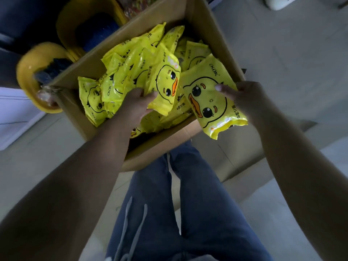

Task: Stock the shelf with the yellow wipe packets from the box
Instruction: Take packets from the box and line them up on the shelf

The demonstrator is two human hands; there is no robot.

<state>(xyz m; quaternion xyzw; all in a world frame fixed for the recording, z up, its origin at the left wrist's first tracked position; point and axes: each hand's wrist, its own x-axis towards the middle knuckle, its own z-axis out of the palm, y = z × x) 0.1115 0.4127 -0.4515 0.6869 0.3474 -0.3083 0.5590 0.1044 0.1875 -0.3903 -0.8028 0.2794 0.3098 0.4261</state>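
Note:
An open cardboard box on the floor holds several yellow wipe packets printed with a duck face. My left hand reaches into the box and grips a bunch of packets from below, thumb on the front one. My right hand holds a single packet by its right edge, thumb on its face, over the box's right corner. More packets lie loose at the left inside the box.
Yellow round tubs with dark blue contents stand beyond the box at the upper left. My legs in blue trousers are below the box. A second cardboard flap lies to the right on the grey tiled floor.

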